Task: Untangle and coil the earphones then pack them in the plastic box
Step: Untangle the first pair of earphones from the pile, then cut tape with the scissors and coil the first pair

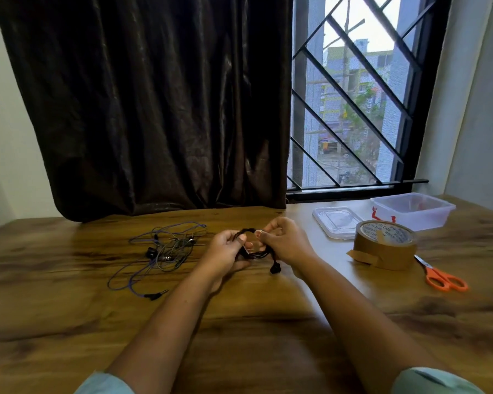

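I hold a coiled pair of black earphones (pixel 251 253) between both hands above the middle of the wooden table (pixel 239 322). My left hand (pixel 225 251) pinches the coil's left side, and my right hand (pixel 282 241) grips its right side. An earbud end (pixel 275 268) dangles below the coil. A tangled heap of blue and grey earphones (pixel 165 251) lies on the table to the left. The clear plastic box (pixel 413 210) stands open at the back right with something red inside, and its lid (pixel 336 221) lies beside it.
A roll of brown packing tape (pixel 384 244) with a loose end sits to the right of my hands. Orange-handled scissors (pixel 441 275) lie beyond it. A dark curtain (pixel 154 109) and a barred window (pixel 353 109) back the table.
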Demonstrator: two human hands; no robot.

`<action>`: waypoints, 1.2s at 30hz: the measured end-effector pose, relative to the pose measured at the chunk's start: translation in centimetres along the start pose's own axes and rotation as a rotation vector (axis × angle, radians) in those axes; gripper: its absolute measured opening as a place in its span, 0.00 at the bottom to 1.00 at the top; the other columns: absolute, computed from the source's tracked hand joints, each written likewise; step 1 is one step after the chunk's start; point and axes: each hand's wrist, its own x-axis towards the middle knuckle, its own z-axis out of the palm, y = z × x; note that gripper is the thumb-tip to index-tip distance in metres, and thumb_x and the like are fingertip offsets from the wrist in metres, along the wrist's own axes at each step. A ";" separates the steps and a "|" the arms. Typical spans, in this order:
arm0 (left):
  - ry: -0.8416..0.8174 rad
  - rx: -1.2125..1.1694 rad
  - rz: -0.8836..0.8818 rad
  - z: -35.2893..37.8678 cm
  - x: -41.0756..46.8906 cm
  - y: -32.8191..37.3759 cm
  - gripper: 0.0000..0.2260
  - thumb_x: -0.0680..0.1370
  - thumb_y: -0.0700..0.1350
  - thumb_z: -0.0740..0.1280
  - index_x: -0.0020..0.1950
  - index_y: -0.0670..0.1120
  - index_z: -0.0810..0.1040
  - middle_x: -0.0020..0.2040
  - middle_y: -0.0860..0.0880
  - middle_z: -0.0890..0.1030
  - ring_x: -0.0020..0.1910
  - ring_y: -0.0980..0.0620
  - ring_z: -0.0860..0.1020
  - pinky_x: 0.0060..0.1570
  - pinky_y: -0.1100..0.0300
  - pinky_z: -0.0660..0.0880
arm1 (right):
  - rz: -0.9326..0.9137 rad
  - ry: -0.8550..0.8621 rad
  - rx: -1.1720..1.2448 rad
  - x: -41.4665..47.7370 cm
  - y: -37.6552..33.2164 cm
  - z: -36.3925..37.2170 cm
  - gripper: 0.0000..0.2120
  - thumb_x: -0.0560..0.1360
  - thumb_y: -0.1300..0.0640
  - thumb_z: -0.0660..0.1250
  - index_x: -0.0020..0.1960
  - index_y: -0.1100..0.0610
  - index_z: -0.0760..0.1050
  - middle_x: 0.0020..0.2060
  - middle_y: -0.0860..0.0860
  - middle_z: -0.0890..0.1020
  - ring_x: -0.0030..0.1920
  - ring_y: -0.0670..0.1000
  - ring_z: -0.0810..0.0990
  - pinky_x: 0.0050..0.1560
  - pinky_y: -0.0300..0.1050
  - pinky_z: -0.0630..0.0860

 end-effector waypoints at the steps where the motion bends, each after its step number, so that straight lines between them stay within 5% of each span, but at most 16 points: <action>1: 0.019 0.014 -0.017 0.1 0.0 -0.1 0.10 0.81 0.40 0.59 0.62 0.40 0.72 0.54 0.43 0.78 0.48 0.50 0.78 0.41 0.59 0.79 | 0.016 0.011 -0.013 -0.1 0.1 0.0 0.08 0.72 0.55 0.72 0.46 0.58 0.76 0.45 0.56 0.82 0.44 0.53 0.82 0.38 0.43 0.79; 6: 0.115 0.407 0.042 -0.1 0.7 -1.6 0.15 0.79 0.41 0.64 0.65 0.42 0.74 0.60 0.43 0.78 0.54 0.48 0.78 0.50 0.57 0.76 | 0.021 0.029 -0.260 -0.1 0.8 0.2 0.09 0.73 0.57 0.72 0.38 0.56 0.72 0.39 0.50 0.77 0.35 0.47 0.75 0.33 0.38 0.72; 10: 0.187 0.646 0.124 0.0 0.7 -1.8 0.11 0.78 0.42 0.66 0.59 0.45 0.80 0.56 0.48 0.80 0.49 0.53 0.76 0.46 0.61 0.71 | 0.018 0.024 -0.386 0.0 1.2 0.0 0.09 0.72 0.56 0.72 0.39 0.55 0.72 0.41 0.50 0.75 0.42 0.51 0.77 0.46 0.46 0.76; 15: 0.183 0.832 0.185 -0.4 0.5 -1.7 0.09 0.77 0.42 0.67 0.56 0.46 0.81 0.54 0.49 0.82 0.49 0.54 0.77 0.49 0.62 0.73 | -0.029 0.019 -0.496 0.1 1.5 0.6 0.08 0.72 0.55 0.72 0.42 0.56 0.75 0.45 0.51 0.77 0.47 0.53 0.77 0.49 0.48 0.77; 20: 0.203 0.828 0.234 -0.4 0.4 -1.5 0.06 0.77 0.42 0.67 0.52 0.47 0.82 0.50 0.49 0.83 0.45 0.53 0.80 0.48 0.59 0.78 | -0.041 0.015 -0.456 0.3 2.0 0.3 0.08 0.71 0.55 0.72 0.40 0.55 0.74 0.43 0.50 0.77 0.46 0.51 0.76 0.48 0.46 0.76; 26: 0.225 0.827 0.303 -0.4 0.0 -1.5 0.06 0.78 0.42 0.66 0.50 0.48 0.81 0.42 0.51 0.82 0.31 0.59 0.79 0.27 0.73 0.71 | -0.085 -0.006 -0.346 -0.4 2.3 -0.2 0.06 0.72 0.54 0.72 0.40 0.55 0.76 0.40 0.50 0.78 0.42 0.50 0.77 0.46 0.44 0.77; 30: 0.240 0.855 0.386 -0.2 -0.8 -1.6 0.06 0.78 0.42 0.65 0.50 0.47 0.82 0.43 0.50 0.82 0.38 0.56 0.79 0.37 0.64 0.76 | -0.111 0.039 -0.244 -1.4 2.6 -0.4 0.02 0.73 0.59 0.70 0.42 0.54 0.77 0.42 0.52 0.80 0.43 0.52 0.79 0.45 0.45 0.79; 34: 0.236 0.890 0.525 0.7 -1.9 -1.7 0.06 0.78 0.41 0.65 0.49 0.47 0.82 0.46 0.51 0.81 0.42 0.56 0.77 0.41 0.59 0.78 | -0.181 0.130 -0.239 -2.7 2.8 -1.6 0.06 0.76 0.63 0.64 0.47 0.57 0.79 0.46 0.51 0.78 0.44 0.49 0.76 0.37 0.29 0.68; 36: 0.219 0.920 0.638 1.4 -2.7 -1.5 0.05 0.78 0.41 0.65 0.48 0.47 0.82 0.45 0.52 0.80 0.42 0.56 0.76 0.40 0.61 0.76 | -0.251 0.196 -0.300 -3.8 2.9 -2.8 0.07 0.76 0.63 0.61 0.47 0.56 0.77 0.46 0.51 0.78 0.46 0.50 0.76 0.40 0.35 0.71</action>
